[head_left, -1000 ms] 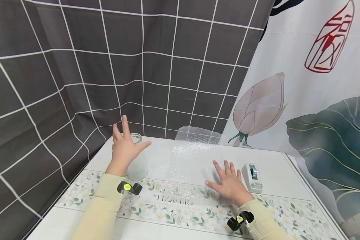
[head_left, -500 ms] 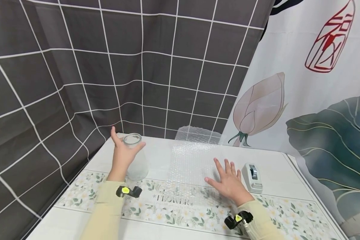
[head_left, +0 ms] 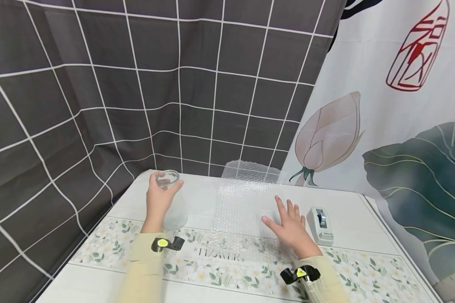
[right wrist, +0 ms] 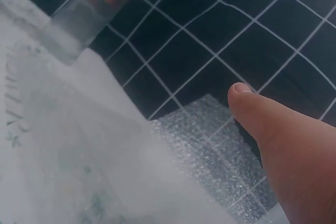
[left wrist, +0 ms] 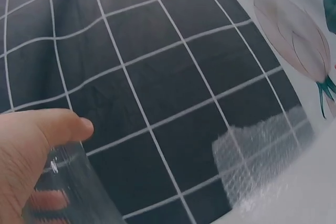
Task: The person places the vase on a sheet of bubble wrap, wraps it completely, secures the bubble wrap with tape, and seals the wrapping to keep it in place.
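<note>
two hands are at work, well apart from each other. the left hand (head_left: 159,205) is clamped round the upper part of one glass jar (head_left: 177,213), thumb on the near side of the rim and fingers showing through the glass; the jar stands on the left part of the one white table (head_left: 345,206). the right hand (head_left: 293,229) holds nothing, its fingers spread, at the right edge of one sheet of bubble wrap (head_left: 236,204); whether it touches the sheet i cannot tell. the sheet lies between the hands, its far end reaching past the table's back edge with white grid lines showing through. one tape dispenser (head_left: 320,226) sits just beside the right hand, on its right. two black wrist devices (head_left: 300,274), each with one yellow patch, are worn over two pale yellow sleeves (head_left: 144,269). one floral band (head_left: 204,271) crosses the table, bearing one word, "flower", between two small stars. behind hang one dark gridded cloth (head_left: 199,50) and one white cloth (head_left: 371,46) printed with one pink bud (head_left: 327,134).
</note>
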The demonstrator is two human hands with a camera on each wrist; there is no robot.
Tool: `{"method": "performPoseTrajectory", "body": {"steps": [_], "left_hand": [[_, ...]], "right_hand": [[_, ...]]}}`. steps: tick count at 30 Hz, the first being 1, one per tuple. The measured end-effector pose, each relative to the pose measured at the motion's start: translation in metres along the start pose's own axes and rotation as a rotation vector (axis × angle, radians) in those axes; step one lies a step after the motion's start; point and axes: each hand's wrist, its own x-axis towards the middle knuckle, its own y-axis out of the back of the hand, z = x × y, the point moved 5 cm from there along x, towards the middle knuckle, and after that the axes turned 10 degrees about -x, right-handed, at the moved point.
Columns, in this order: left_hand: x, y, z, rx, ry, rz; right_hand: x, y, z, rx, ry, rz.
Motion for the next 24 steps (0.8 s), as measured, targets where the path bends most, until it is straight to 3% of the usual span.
{"method": "performPoseTrajectory", "body": {"steps": [16,24], "left_hand": [[-0.018,-0.014,0.007,-0.167,0.006,0.001],[-0.03,-0.026,0.026,-0.285,-0.019,-0.059]], "right_hand": [[0.007,0.026,-0.004,0.13,-0.016,0.078],[0.004,0.029,-0.002,0.115,-0.006,0.087]]}}
